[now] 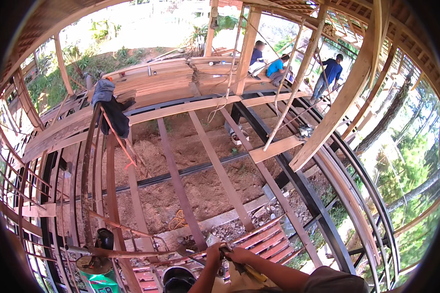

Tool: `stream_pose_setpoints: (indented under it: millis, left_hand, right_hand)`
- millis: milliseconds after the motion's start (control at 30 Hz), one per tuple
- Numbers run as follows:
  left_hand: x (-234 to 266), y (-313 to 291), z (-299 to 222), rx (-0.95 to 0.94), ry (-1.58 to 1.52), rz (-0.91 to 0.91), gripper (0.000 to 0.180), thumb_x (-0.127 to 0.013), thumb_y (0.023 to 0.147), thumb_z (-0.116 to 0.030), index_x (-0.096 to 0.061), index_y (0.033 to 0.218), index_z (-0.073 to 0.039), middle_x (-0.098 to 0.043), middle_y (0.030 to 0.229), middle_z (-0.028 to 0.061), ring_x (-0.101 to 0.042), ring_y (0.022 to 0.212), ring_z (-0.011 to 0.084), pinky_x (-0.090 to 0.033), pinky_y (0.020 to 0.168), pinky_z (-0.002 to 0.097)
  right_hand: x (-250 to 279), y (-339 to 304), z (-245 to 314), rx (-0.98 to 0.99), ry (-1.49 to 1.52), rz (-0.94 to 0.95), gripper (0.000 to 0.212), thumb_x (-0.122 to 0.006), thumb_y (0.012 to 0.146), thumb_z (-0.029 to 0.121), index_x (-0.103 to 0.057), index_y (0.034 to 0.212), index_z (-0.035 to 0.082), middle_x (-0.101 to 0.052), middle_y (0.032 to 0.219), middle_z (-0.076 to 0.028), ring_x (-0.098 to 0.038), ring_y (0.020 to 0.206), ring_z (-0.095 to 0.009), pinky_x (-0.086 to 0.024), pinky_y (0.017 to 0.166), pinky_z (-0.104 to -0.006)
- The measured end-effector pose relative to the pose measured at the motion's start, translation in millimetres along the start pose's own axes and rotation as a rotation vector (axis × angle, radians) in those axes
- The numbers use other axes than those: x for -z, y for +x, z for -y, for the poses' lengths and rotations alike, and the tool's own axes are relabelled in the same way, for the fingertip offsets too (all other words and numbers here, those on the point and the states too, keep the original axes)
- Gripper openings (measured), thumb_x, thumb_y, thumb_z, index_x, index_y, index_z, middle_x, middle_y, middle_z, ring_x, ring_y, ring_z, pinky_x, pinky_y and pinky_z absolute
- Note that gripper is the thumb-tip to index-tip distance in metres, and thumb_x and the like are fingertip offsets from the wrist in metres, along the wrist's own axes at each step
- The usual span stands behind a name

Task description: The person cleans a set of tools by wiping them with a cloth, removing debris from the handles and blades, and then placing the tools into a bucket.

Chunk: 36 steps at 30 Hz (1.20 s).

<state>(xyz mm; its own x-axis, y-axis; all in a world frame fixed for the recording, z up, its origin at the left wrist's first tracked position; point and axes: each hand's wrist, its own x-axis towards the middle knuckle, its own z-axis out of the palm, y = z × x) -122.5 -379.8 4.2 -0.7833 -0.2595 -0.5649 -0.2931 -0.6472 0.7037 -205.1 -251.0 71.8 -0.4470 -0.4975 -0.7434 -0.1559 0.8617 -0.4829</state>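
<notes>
My left hand [213, 252] and my right hand [238, 255] meet close together in front of my body, at the lower middle of the view. The fingers of both are curled around something small and dark between them, too hidden to name. Just below my right hand, a dark and yellow long object [255, 274] lies against my body; whether the hand touches it I cannot tell. Left of my left forearm is a dark rounded object with a pale rim [178, 279]. Beyond my hands stretches a stack of reddish slats [274, 244].
Wooden joists [178, 180] and black metal beams [298, 205] span open gaps above bare soil [146, 200]. Slanting posts [337, 105] stand to the right. Dark clothing [115, 115] hangs on a pole. Far off, several people [277, 68] are by stacked planks [166, 80]. A green bag [100, 282] is lower left.
</notes>
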Motion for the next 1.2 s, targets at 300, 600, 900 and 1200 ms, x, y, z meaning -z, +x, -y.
stream_pose_setpoints:
  millis: [300, 600, 900, 1200]
  left_hand:
    - [-40.7, 2.7, -20.1, 0.109, -0.176, 0.113, 0.032, -0.054, 0.094, -0.016, -0.069, 0.114, 0.003, -0.07, 0.097, 0.013, -0.069, 0.081, 0.0233, -0.058, 0.073, 0.0349]
    - [-123.5, 16.0, -33.2, 0.178, -0.224, 0.185, 0.028, -0.056, 0.092, -0.019, -0.066, 0.111, 0.0, -0.069, 0.104, 0.0095, -0.066, 0.088, 0.0217, -0.054, 0.079, 0.0345]
    - [-190.5, 27.1, -138.9, -0.121, -0.249, 0.188, 0.026, -0.056, 0.096, -0.019, -0.071, 0.104, 0.001, -0.071, 0.115, 0.013, -0.063, 0.107, 0.0196, -0.046, 0.097, 0.033]
    - [-163.5, -24.6, -153.8, -0.183, -0.214, 0.098, 0.02, -0.062, 0.095, -0.018, -0.068, 0.109, -0.005, -0.066, 0.098, 0.004, -0.062, 0.089, 0.014, -0.053, 0.079, 0.0298]
  right_hand:
    - [45.9, -38.3, -30.5, 0.122, 0.427, 0.199, 0.038, -0.052, 0.105, 0.041, -0.06, 0.119, 0.007, -0.06, 0.09, -0.003, -0.059, 0.072, -0.012, -0.049, 0.064, -0.0298]
    - [81.8, -111.5, -56.8, 0.044, 1.387, 0.318, 0.047, -0.04, 0.109, 0.036, -0.037, 0.147, 0.009, -0.065, 0.119, -0.025, -0.072, 0.097, -0.035, -0.061, 0.081, -0.0456]
    - [177.7, -134.1, 8.1, 0.133, 1.235, 0.091, 0.031, -0.055, 0.104, 0.026, -0.043, 0.126, 0.009, -0.06, 0.082, -0.006, -0.065, 0.065, -0.018, -0.057, 0.06, -0.0338]
    - [147.2, -143.1, 26.3, 0.164, 1.094, 0.196, 0.04, -0.051, 0.107, 0.024, -0.035, 0.141, 0.01, -0.059, 0.083, -0.006, -0.067, 0.07, -0.018, -0.057, 0.063, -0.0325]
